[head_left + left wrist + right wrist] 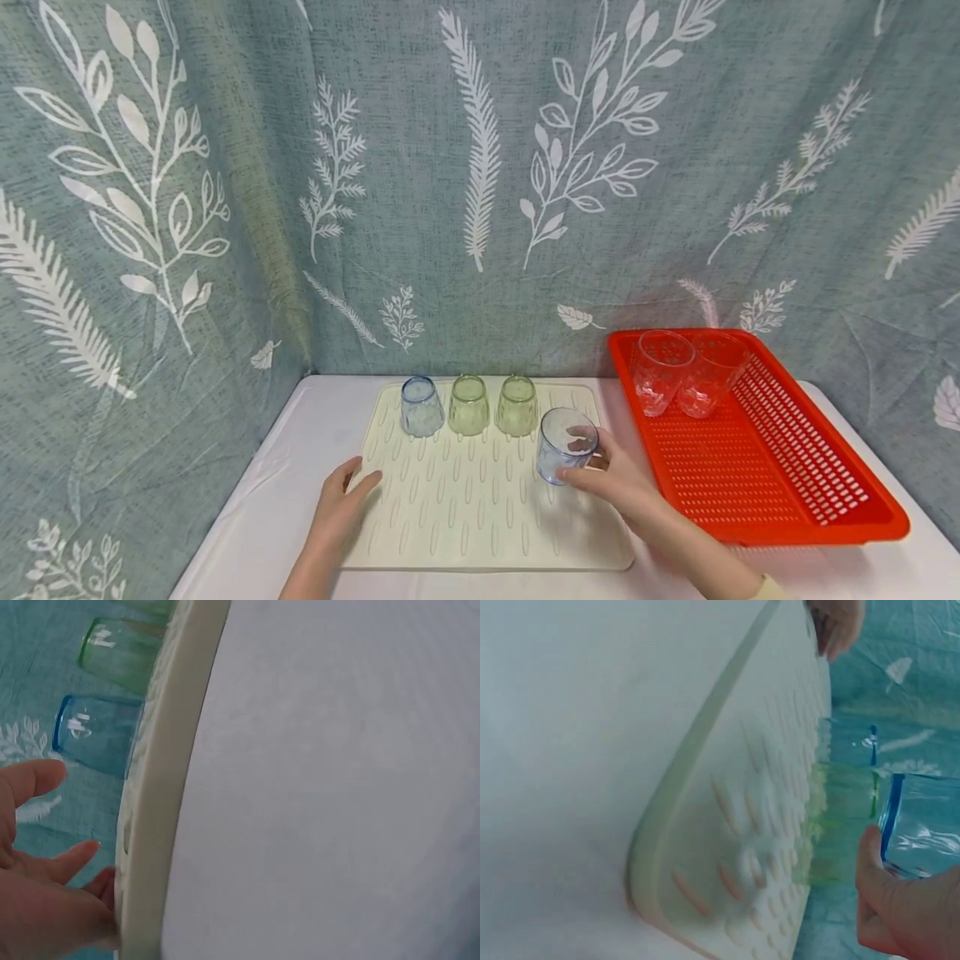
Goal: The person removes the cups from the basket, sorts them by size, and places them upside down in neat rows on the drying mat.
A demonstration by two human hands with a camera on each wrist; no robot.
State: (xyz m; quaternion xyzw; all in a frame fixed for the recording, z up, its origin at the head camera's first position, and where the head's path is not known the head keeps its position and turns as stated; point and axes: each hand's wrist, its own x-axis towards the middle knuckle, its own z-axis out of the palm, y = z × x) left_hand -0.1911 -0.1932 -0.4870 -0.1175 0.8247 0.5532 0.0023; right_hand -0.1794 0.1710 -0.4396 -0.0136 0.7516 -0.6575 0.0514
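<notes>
My right hand grips a clear blue glass from its right side, thumb in front. The glass is upright, its wide mouth facing up, above the right part of a cream drying mat. In the right wrist view its thick blue base faces the mat, apart from it. Along the mat's back stand another blue glass and two green glasses, narrow ends up. My left hand is at the mat's left edge, holding nothing, its thumb and fingers apart.
To the right of the mat is a red plastic basket with slotted walls. Two clear glasses stand at the basket's back left, leaning slightly. A white cloth covers the table, and a patterned teal curtain hangs behind and around it.
</notes>
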